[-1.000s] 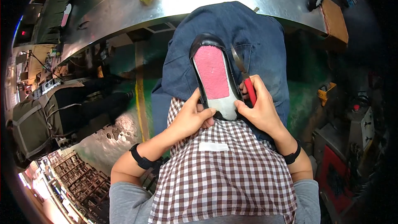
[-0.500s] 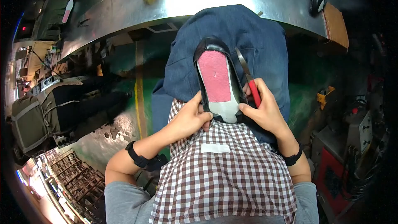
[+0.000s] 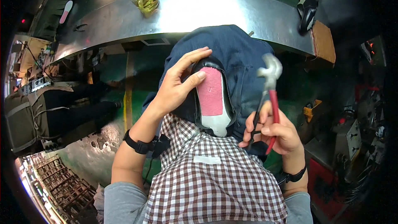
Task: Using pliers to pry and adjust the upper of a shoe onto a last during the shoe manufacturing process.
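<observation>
An unfinished black shoe lies bottom up on my lap. Its underside carries a pink insole board, with a whitish surface at the near end. My left hand grips the far, rounded end, its thumb pressed on the pink board and its fingers over the black edge. To the right of the shoe, my right hand holds lasting pincers upright, clear of the shoe. The metal head points away from me, and the handles are spread, one red and the other looking dark.
A metal-edged bench runs across the far side, bearing a green-lidged bottle and another black shoe. Grey machinery stands at right. Another person's dark-clothed legs are at left, above a rack.
My left hand has gone from the shoe's near end to its far end. My right hand has let go of the shoe's side and raised the pincers to the right, handles now apart.
</observation>
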A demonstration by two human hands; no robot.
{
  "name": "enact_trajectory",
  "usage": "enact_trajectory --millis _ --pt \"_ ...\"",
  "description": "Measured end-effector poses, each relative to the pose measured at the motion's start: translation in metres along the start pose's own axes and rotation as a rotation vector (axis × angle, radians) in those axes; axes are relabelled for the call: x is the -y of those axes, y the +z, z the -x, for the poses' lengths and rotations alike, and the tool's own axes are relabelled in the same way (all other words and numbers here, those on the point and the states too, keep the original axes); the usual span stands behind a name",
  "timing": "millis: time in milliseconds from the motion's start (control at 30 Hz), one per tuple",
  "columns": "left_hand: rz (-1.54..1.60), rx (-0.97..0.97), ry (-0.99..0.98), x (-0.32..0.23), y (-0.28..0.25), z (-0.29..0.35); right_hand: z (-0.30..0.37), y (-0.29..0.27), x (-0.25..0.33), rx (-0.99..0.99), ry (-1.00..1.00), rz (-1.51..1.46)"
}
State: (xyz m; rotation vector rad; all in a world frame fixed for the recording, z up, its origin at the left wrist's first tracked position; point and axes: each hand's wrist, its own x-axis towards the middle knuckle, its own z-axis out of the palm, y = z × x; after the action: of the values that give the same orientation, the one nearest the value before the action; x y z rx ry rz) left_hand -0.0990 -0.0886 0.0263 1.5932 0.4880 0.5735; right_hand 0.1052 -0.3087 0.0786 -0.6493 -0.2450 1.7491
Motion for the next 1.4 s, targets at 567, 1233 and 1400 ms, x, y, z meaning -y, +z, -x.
enact_trajectory --millis 567,1233,1400 --pt "-0.344 -0.241 0.299 0.012 0.011 -0.021 -0.026 0.0 -0.009 -0.022 0.213 0.245" --pt "-0.299 -0.344 0.178 0.015 0.027 -0.033 -0.043 0.038 0.04 -0.091 0.296 0.306" --pt "-0.292 -0.371 0.165 0.013 0.031 -0.032 -0.047 0.055 0.048 -0.174 0.354 0.318"
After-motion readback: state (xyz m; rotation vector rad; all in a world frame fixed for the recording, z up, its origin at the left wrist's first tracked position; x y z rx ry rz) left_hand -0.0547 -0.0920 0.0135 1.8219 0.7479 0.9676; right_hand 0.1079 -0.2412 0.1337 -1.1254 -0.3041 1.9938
